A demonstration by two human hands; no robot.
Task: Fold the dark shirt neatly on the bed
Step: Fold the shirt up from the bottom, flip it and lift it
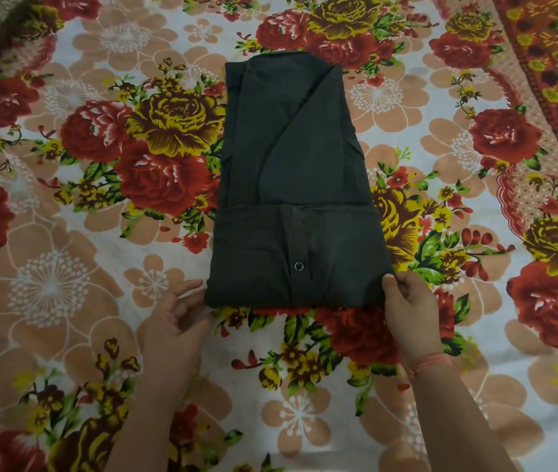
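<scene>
Length ran straight away from the person. The dark shirt (291, 165) lay in the middle of the bed (66, 267) as a tall, narrow packet, with its long axis pointing from the hands toward the far collar end. The near part lay doubled up over the body, its placket and a single snap button (299, 266) facing up. The rounded fold of that flap formed the edge closest to the person.

Both hands sat at that near edge, one at each corner. The right hand (410, 311) grasped the near right corner, thumb on top of the cloth and fingers curled against the side edge. Whether those fingers reached underneath could not be seen. The left hand (175, 318) was released, its fingers loose and spread, the tips just at the near left corner without clasping it.

The rest of the shirt lay beyond the grip — forward, not sideways — so any further fold would probably have to carry the near end away from the body along that axis. Neither hand was clearly nearer. The left would likely need to take its corner first, or the packet could skew as it rolled over.
</scene>
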